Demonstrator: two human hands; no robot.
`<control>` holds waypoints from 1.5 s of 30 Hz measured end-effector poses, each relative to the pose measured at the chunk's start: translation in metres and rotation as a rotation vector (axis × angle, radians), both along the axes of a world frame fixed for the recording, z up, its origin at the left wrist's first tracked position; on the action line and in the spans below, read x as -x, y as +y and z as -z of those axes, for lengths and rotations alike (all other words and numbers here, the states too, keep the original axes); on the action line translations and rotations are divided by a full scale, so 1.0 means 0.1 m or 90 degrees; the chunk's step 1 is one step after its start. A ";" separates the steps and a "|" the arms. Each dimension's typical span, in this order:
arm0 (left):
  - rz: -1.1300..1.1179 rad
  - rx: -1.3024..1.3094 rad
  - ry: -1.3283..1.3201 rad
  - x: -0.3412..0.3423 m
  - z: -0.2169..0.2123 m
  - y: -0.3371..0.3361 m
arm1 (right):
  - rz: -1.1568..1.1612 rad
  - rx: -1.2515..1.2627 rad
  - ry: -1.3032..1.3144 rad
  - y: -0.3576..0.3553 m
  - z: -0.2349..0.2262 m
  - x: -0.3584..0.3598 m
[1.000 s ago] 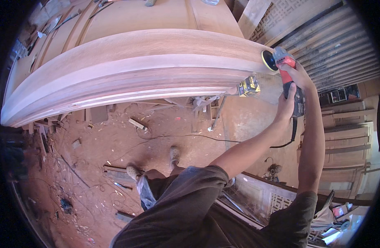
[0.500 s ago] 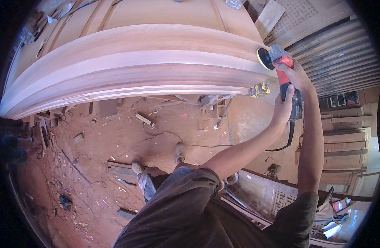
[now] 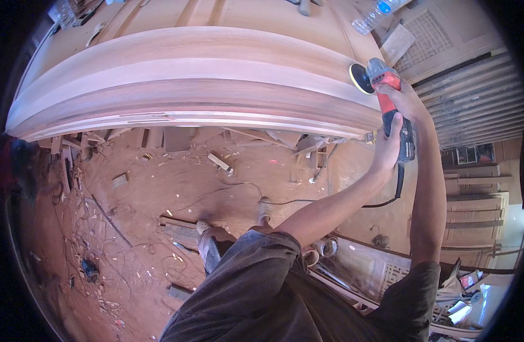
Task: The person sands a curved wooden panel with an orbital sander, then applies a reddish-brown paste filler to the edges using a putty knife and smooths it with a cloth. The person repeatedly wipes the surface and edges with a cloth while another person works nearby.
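1. The sander (image 3: 387, 97) is gripped by both hands: the right hand (image 3: 407, 102) is wrapped around the red body near the head, and the left hand (image 3: 387, 149) is closed on the rear handle.
2. The yellow disc (image 3: 360, 78) is pressed against the right end of the curved wooden frame (image 3: 193, 85), whose long axis runs away to the left of both hands.

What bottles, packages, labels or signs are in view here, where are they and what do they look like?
Plastic bottle: lying on the wooden panel at top right, clear, blue cap, pale label band.
Dark plate: on the grinder's black rear body by the left hand, small; details unclear.
No signs or screens.
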State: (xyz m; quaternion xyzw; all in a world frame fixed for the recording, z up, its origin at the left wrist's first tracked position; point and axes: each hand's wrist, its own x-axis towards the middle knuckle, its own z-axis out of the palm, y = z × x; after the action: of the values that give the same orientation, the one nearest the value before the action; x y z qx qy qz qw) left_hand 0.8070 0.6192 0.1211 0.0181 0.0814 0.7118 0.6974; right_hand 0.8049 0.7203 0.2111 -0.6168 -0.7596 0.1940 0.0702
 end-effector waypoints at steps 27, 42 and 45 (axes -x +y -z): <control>-0.168 0.095 0.033 3.41 -0.13 -1.50 | -0.183 -0.055 -0.082 -1.35 0.10 3.67; -0.155 0.023 0.000 4.98 -0.04 -2.22 | -0.234 -0.099 -0.177 -2.06 0.12 5.23; -0.121 0.012 -0.029 5.38 -0.05 -2.46 | -0.182 -0.165 -0.209 -2.18 0.19 5.53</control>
State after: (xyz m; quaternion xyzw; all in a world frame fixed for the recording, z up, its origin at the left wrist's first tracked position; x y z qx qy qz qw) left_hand 0.2687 0.3727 0.1260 -0.0123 0.0734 0.7742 0.6285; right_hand 0.2515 0.5023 0.1924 -0.5121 -0.8589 0.0001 -0.0037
